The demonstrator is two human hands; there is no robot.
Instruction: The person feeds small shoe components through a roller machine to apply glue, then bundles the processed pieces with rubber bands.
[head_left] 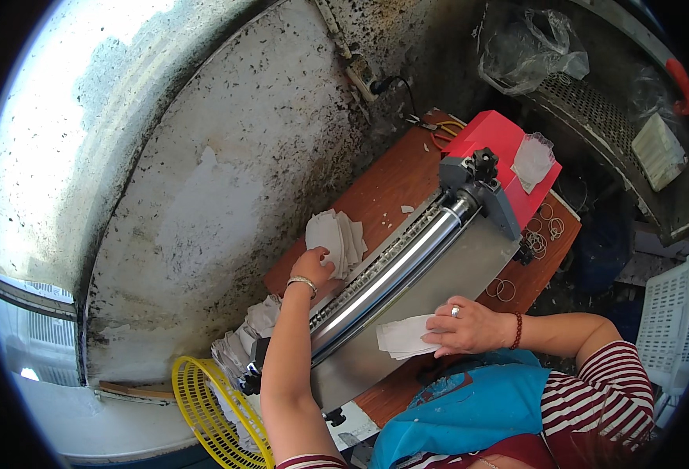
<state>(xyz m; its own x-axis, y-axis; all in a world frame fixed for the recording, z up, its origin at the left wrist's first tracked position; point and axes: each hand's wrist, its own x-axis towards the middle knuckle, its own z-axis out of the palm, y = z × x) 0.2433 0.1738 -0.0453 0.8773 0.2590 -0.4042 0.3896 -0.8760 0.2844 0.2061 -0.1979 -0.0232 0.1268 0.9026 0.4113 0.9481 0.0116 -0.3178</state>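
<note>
A machine with a long shiny metal roller [391,270] lies at a slant between my hands. Beyond it, my left hand [313,267] is at the lower edge of a loose stack of thin white cut pieces [335,237], its fingers loosely bent and apart. On the near side, my right hand [468,325] grips a flat white cut piece, or a few layered together [403,336], over the machine's smooth metal feed plate [360,363]. Whether these are cloth, leather or paper I cannot tell. The roller's right end meets a red housing [481,134] with a black knob.
A yellow plastic basket [204,406] stands at the lower left, beside heaped white pieces [255,328]. Thin rings [536,244] lie on the brown tabletop [391,184]. A stained wall [204,195] rises behind. White crates [672,320] stand at the right, below a shelf with a clear bag [528,51].
</note>
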